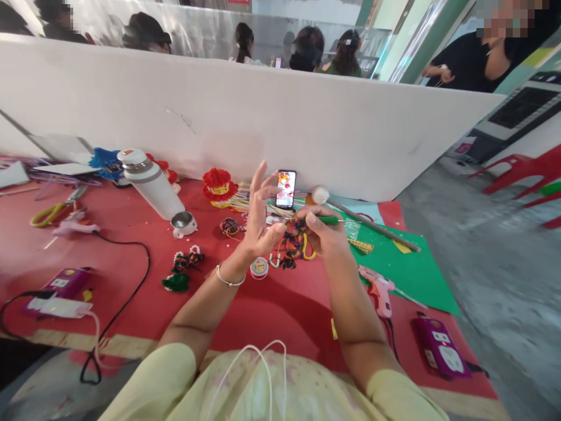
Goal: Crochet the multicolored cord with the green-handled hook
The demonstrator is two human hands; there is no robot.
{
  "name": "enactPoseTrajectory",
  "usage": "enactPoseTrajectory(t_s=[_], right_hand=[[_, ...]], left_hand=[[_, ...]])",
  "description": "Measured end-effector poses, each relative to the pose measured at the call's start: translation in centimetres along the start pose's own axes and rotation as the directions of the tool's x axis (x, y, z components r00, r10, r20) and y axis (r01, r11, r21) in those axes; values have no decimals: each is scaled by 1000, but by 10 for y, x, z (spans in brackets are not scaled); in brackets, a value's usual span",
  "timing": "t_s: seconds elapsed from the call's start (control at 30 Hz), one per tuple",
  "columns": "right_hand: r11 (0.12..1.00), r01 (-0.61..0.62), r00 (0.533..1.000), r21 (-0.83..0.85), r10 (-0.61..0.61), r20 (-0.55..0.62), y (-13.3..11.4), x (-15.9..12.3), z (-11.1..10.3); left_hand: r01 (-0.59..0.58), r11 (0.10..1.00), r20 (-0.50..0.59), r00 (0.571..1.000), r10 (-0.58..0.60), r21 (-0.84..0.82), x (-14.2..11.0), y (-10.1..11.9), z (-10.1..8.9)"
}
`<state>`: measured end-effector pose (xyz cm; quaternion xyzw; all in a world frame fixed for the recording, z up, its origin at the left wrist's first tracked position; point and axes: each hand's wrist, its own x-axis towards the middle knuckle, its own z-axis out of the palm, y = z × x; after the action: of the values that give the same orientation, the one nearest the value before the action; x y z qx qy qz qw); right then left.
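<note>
My right hand (324, 231) is closed around a crochet hook with a green handle (331, 220). Dark multicoloured crochet work (293, 244) hangs by its fingers. My left hand (259, 219) is raised beside it, fingers spread upward and thumb toward the hook's tip; whether yarn runs over its fingers is too fine to tell. A small ball of multicoloured yarn (229, 226) lies left of the left hand. Below the hands is a round white spool or tin (259, 268). Behind them a phone (286, 188) leans upright, its screen showing a red and yellow picture.
A white bottle (151, 184) and its steel cup (183, 223) stand left, near a red ruffled piece (217, 184). Glue guns (380, 290) and purple power boxes (440, 345) with cables lie on both sides. A stick (372, 222) crosses green sheet (421, 272). A white partition (245, 117) rises behind.
</note>
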<state>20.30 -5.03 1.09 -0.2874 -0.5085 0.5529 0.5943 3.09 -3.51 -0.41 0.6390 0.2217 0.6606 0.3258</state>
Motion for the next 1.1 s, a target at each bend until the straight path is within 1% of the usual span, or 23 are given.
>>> enactPoseTrajectory(t_s=[0.1,0.13,0.17,0.23,0.3,0.37,0.43,0.5,0.53,0.6,0.7,0.73,0.77,0.8,0.83,0.87,0.9,0.93,0.97,1.0,1.03,1.1], right_hand=[[1000,11,999,-21,-12,-35,0,-2,-2],[1000,12,999,-29,-13,-40,-1,-2,-3],[999,15,999,-32,-17,-45,-1,-2,-4],[1000,12,998,-23,-13,-56,-2,-1,-6],[1000,-3,997,-3,3,-80,-2,1,-10],[1000,-10,994,12,11,-105,-2,4,-14],[1000,4,993,9,-3,-122,0,6,-18],[1000,16,992,-16,-18,-128,3,6,-20],[999,19,991,-35,-24,-130,5,6,-20],[998,19,992,-62,-27,-126,8,5,-20],[998,17,994,-67,-24,-110,11,4,-16],[998,26,993,-62,-32,-113,11,5,-15],[998,40,992,-53,-46,-121,10,5,-14],[998,54,990,-44,-59,-128,10,6,-12],[997,66,988,-37,-70,-135,9,7,-11],[997,75,987,-34,-79,-138,9,8,-11],[996,80,986,-38,-85,-141,9,9,-11],[995,85,985,-49,-91,-144,9,9,-12],[993,97,982,-64,-106,-153,9,9,-14],[990,111,978,-83,-124,-166,10,9,-16],[987,121,975,-104,-138,-175,10,9,-19],[983,105,976,-150,-130,-173,10,8,-25]], left_hand=[[-123,985,22,992,121,117,-6,-4,-2],[-134,980,25,991,132,145,-6,-4,-3],[-124,979,21,992,122,163,-5,-3,-4],[-49,987,17,999,47,153,-2,0,-4],[56,997,41,997,-58,52,2,2,-4],[161,978,85,985,-150,-133,7,4,-6],[249,905,130,968,-217,-344,12,6,-11],[301,811,140,953,-267,-502,16,9,-18],[308,776,120,949,-292,-550,18,11,-21],[300,741,44,938,-344,-601,20,15,-27],[261,740,-94,911,-401,-620,20,20,-33],[250,745,-121,907,-404,-618,20,21,-35],[250,751,-118,909,-399,-611,20,21,-38],[268,758,-77,919,-386,-594,19,21,-40],[307,765,2,929,-371,-566,18,22,-43],[356,774,108,929,-354,-524,17,22,-45],[401,786,217,916,-337,-471,16,22,-46],[432,801,313,894,-320,-415,15,23,-47],[444,818,384,873,-302,-366,14,25,-47],[442,836,429,857,-285,-326,13,27,-47],[430,852,451,850,-271,-297,12,29,-47],[399,882,441,858,-263,-251,12,31,-46]])
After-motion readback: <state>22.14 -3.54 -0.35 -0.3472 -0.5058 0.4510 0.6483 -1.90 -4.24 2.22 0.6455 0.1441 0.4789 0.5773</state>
